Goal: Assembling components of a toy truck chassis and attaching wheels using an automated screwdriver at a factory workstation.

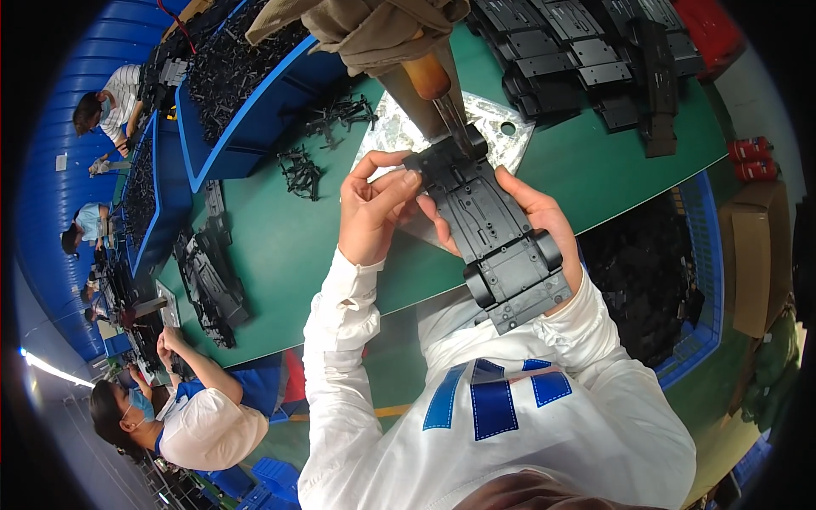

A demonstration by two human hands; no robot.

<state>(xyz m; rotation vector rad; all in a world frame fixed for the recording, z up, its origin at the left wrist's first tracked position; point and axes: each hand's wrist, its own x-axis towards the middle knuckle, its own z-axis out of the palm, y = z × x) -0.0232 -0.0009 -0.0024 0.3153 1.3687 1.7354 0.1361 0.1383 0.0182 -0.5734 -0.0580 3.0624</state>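
Observation:
A long black plastic chassis tray (493, 229) is tilted in front of me, its far end over a silvery metal plate (501, 110). My right hand (544, 212) grips it along its right side, fingers partly hidden underneath. At the far left corner, my left hand (374, 204) pinches the edge between thumb and fingers; whether a small part is also in that pinch I cannot make out. Above the far end hangs a tool with an amber handle (425, 76) and a metal shaft, its upper part wrapped in brown cloth (365, 34). The shaft's tip meets or overlaps the chassis there.
Small black parts (300, 172) lie on the green table (289, 246) at left, before a blue bin (255, 110) full of them. Stacked black chassis (561, 51) stand at far right, more (208, 276) at left. A blue crate (710, 280) is at right. A co-worker (195, 416) sits left.

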